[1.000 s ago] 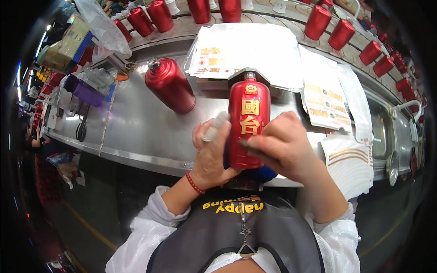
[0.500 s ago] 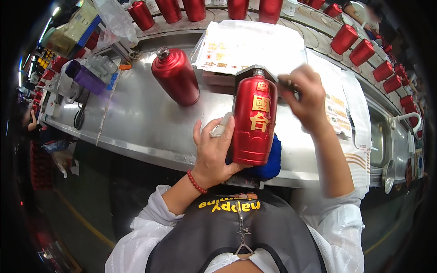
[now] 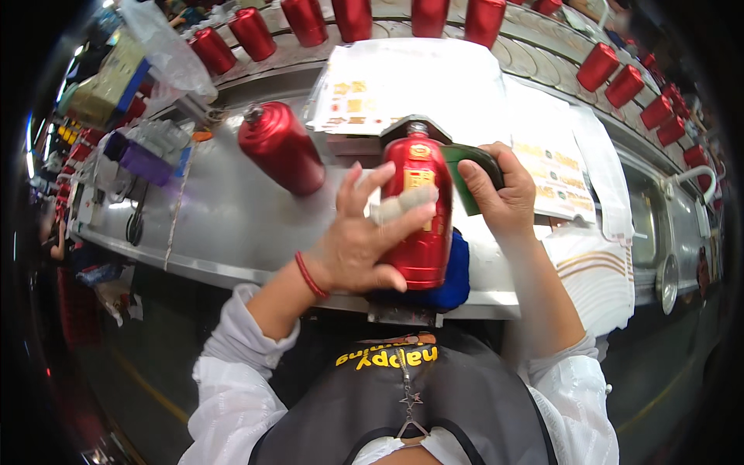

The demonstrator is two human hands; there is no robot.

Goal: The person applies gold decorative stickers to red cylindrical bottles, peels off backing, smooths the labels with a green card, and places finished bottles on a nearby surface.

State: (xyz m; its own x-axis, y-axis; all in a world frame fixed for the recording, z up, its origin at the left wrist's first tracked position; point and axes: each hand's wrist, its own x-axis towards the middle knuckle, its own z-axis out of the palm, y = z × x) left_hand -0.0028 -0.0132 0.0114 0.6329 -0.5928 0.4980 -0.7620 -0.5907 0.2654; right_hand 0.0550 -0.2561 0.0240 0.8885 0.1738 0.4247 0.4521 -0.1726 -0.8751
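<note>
A red bottle (image 3: 416, 260) with raised gold characters rests tilted back on a blue cloth pad (image 3: 459, 271), its neck against a dark angled holder (image 3: 390, 133). Across the bottle's front passes my left hand (image 3: 349, 248), fingers spread, with pale covers on some fingertips. It partly hides the gold characters; whether the fingertips touch them I cannot tell. My right hand (image 3: 508, 194) grips a green scraper (image 3: 463, 164) with a dark rounded edge, held upright by the bottle's right shoulder. To the left, a second red bottle (image 3: 283, 151) without raised lettering in view stands on the metal table.
White printed sheets (image 3: 418, 70) lie behind the holder, more sheets (image 3: 546, 155) to the right. A purple bottle (image 3: 143, 159) lies at the left. Red bottles (image 3: 353, 19) line a conveyor (image 3: 511, 58) along the back. A sink (image 3: 647, 213) is at the far right.
My left hand has moved from the bottle's left side to across its front, fingers now spread. My right hand has come down from near the neck, and the green scraper now shows clearly.
</note>
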